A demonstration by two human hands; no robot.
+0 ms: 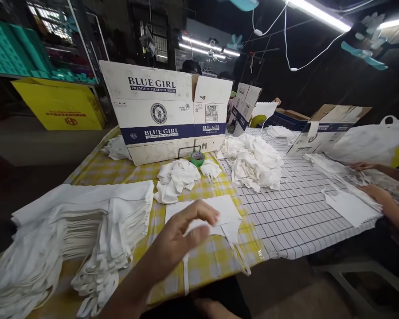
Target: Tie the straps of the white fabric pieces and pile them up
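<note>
A: Progress?
B: Partway, I'd say: neat stack [133,201] at left looks done; strapped white piece [228,210] lies flat in front; crumpled pile [177,175] and bigger heap [252,161] seem left.
A: Hands?
B: Left hand [173,241] over the flat piece, thumb and finger apart, empty. Right hand [216,309] low, cut off; can't tell.
A: Containers?
B: Beer carton [156,102], yellow box [63,104]: insides hidden.

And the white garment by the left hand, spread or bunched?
Spread: the white garment lies flat on the yellow checked cloth, its straps trailing loose.
</note>
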